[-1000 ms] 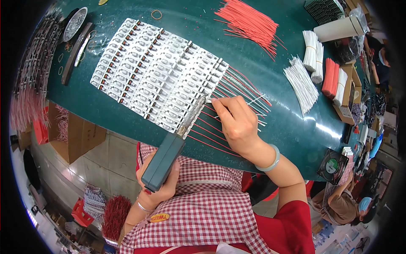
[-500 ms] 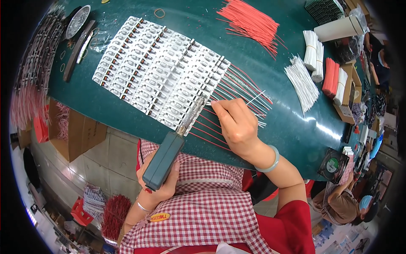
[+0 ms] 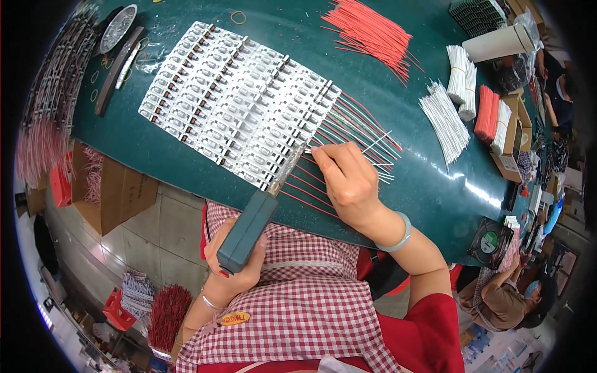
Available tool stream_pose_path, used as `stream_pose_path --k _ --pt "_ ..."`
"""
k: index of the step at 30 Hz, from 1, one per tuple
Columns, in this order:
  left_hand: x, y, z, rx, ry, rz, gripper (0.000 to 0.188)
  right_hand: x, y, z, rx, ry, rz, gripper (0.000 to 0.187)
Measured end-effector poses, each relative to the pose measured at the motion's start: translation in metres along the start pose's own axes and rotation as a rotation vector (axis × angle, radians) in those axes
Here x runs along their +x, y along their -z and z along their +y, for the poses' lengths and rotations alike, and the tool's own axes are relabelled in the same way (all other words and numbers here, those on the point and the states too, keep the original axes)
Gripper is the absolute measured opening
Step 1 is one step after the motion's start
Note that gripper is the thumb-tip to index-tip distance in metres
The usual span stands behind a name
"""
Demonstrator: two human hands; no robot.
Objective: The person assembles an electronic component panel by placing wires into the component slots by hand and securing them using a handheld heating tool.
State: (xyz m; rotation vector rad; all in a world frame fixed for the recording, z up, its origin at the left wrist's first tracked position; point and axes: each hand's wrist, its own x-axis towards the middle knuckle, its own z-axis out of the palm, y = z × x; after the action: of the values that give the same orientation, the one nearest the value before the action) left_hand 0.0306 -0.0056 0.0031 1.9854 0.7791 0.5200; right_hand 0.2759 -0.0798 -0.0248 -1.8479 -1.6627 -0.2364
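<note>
My left hand (image 3: 244, 275) is wrapped round the green handle of a soldering iron (image 3: 250, 230), shaped like a pistol. Its metal barrel reaches up and right over the lower right edge of a white panel of small LED modules (image 3: 233, 102), the tip by the module ends. Close to that tip, my right hand (image 3: 349, 185) pinches the end of a thin white wire between thumb and forefinger. Red wires (image 3: 314, 202) stick out from the panel edge below the right hand, and red and white wires (image 3: 360, 127) fan out above it.
Loose red wires (image 3: 370, 37) lie at the far side, and white wires (image 3: 444, 118) with tied bundles to the right. A dish (image 3: 118, 30) and a dark bar (image 3: 115, 78) lie far left. A small fan (image 3: 490, 241) stands at the right edge. Another person (image 3: 510, 298) sits beyond.
The soldering iron and my left hand have shifted slightly right and its handle has swung a little. The panel has slid slightly right. My right hand keeps its pinch almost in place.
</note>
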Motion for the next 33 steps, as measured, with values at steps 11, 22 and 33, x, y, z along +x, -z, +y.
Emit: stream_pose_path --k 11,22,33 --pt "-0.024 0.005 -0.017 0.030 0.002 0.007 0.029 0.000 -0.001 -0.001 0.013 -0.020 0.018 0.032" --pt "-0.020 0.002 -0.011 -0.003 0.045 0.014 0.026 -0.004 -0.002 -0.009 0.045 -0.008 0.014 0.035" --pt "-0.018 0.007 -0.007 0.057 0.002 -0.052 0.020 -0.004 -0.003 -0.010 0.013 -0.004 0.007 0.036"
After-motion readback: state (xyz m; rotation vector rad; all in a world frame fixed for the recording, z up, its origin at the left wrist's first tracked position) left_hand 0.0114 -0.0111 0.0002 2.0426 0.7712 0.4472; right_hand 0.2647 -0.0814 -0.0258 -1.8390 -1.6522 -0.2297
